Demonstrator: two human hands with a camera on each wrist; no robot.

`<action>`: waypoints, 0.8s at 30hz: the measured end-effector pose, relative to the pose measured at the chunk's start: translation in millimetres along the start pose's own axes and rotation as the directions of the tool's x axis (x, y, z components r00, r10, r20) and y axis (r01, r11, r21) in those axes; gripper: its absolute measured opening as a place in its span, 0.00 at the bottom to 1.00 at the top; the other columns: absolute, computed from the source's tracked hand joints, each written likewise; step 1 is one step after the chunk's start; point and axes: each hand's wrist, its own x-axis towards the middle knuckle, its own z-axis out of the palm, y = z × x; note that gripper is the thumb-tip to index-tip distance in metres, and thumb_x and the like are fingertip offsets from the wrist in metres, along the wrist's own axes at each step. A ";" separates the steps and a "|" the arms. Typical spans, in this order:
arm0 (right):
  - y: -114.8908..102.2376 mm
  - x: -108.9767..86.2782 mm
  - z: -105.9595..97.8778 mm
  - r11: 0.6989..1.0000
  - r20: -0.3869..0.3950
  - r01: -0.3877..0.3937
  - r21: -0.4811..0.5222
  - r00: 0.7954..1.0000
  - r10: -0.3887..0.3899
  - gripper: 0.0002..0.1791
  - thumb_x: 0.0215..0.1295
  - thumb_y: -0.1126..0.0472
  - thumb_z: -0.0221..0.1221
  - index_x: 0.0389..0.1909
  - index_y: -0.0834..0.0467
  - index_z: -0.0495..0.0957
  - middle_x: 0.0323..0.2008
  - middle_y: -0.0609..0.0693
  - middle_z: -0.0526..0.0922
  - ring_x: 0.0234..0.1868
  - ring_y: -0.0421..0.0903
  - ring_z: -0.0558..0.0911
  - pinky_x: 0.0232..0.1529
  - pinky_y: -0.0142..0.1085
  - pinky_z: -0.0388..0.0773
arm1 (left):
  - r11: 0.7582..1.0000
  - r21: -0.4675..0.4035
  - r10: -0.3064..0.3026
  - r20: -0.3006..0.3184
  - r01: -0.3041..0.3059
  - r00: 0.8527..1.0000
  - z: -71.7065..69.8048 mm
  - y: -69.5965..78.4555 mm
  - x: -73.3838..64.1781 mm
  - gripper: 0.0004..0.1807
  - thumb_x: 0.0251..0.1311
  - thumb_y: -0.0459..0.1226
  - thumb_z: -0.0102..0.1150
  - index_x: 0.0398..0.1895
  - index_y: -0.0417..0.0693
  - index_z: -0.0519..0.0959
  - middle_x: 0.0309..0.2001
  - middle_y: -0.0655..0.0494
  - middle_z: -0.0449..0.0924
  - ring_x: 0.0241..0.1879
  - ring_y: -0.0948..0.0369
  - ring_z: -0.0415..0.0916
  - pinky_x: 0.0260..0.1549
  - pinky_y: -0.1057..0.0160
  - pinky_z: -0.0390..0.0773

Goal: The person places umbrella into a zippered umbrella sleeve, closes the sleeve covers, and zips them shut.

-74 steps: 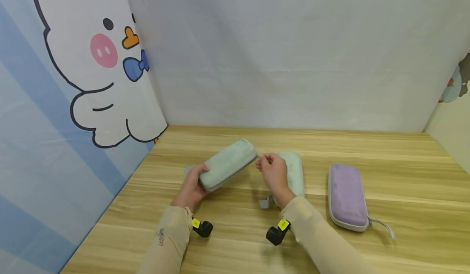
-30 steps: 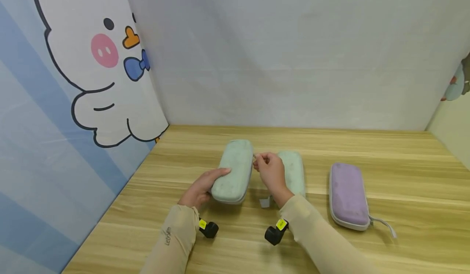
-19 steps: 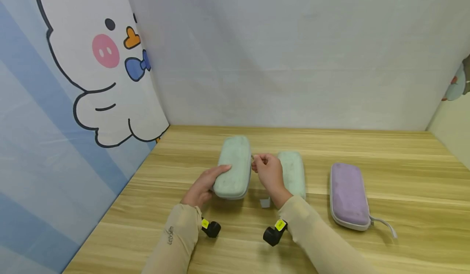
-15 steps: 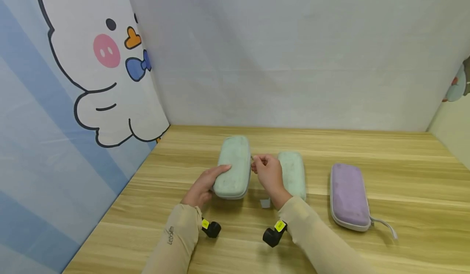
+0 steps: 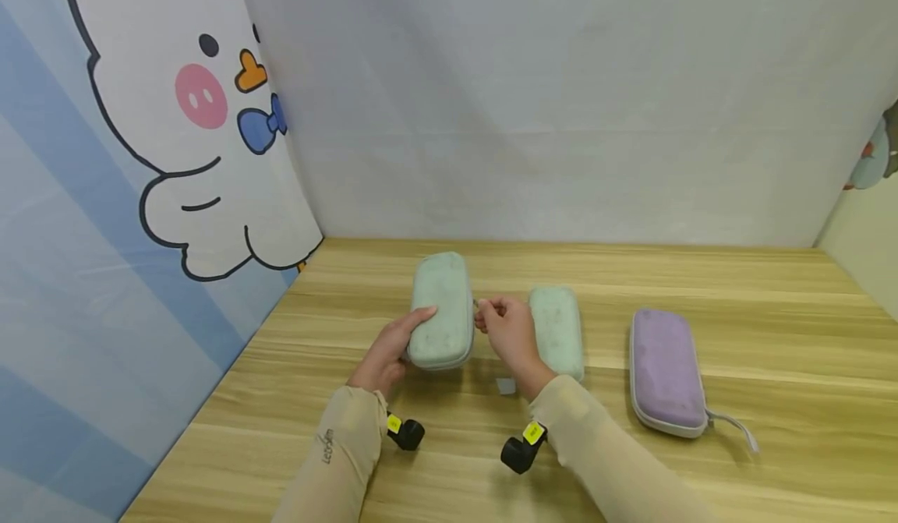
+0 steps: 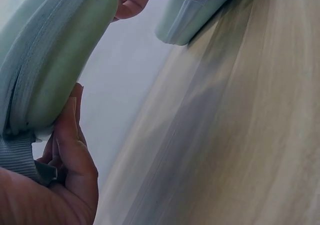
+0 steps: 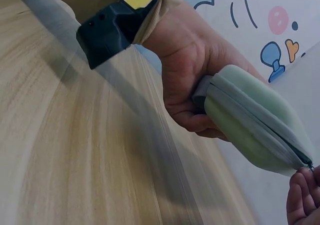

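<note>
My left hand (image 5: 387, 351) grips a pale green zip case (image 5: 442, 309) near its close end, thumb on top, holding it raised over the table. A grey ribbed strap (image 6: 20, 157) at that end shows by the palm in the left wrist view. At the case's right side, my right hand (image 5: 510, 336) pinches the zip pull (image 7: 311, 167). A narrow dark gap shows in the zip beside the slider in the right wrist view. Just behind the right hand lies a second pale green case (image 5: 560, 332), partly covered by the wrist, its grey strap (image 5: 506, 386) sticking out.
A purple zip case (image 5: 666, 371) with a grey wrist strap (image 5: 735, 429) lies on the wooden table (image 5: 786, 320) to the right. A pale curtain (image 5: 561, 118) stands at the back, and a blue cartoon-printed curtain (image 5: 70, 273) borders the left side.
The held case has turned from slanting rightward to pointing away, then shifted slightly up and left. The right hand's pinch has gone from its far right corner to midway along its side.
</note>
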 end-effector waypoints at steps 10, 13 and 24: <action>2.0 -0.9 0.5 1.000 0.019 0.018 0.012 1.000 -0.018 0.10 0.66 0.68 0.53 0.35 0.73 0.78 0.26 0.60 0.81 0.28 0.50 0.80 0.32 0.35 0.79 | 1.000 -0.017 0.016 -0.058 -0.017 0.998 2.5 0.7 2.0 0.30 0.55 0.48 0.60 0.55 0.37 0.70 0.34 0.54 0.78 0.32 0.62 0.74 0.32 0.65 0.73; 2.8 -1.1 -0.3 1.000 0.023 0.018 0.006 1.000 -0.018 0.10 0.66 0.67 0.53 0.35 0.72 0.78 0.26 0.59 0.81 0.27 0.46 0.80 0.32 0.35 0.79 | 0.999 -0.034 0.007 -0.083 -0.010 0.997 4.1 1.6 2.1 0.29 0.55 0.48 0.61 0.55 0.38 0.71 0.34 0.55 0.78 0.32 0.62 0.74 0.32 0.66 0.72; 3.1 -3.5 -1.5 0.999 0.048 0.043 -0.025 0.998 -0.042 0.09 0.66 0.67 0.54 0.35 0.70 0.78 0.27 0.57 0.81 0.30 0.49 0.81 0.35 0.40 0.79 | 0.989 -0.146 -0.030 -0.007 0.029 1.000 0.0 4.3 3.3 0.31 0.56 0.44 0.53 0.61 0.40 0.59 0.47 0.49 0.68 0.42 0.58 0.68 0.41 0.62 0.68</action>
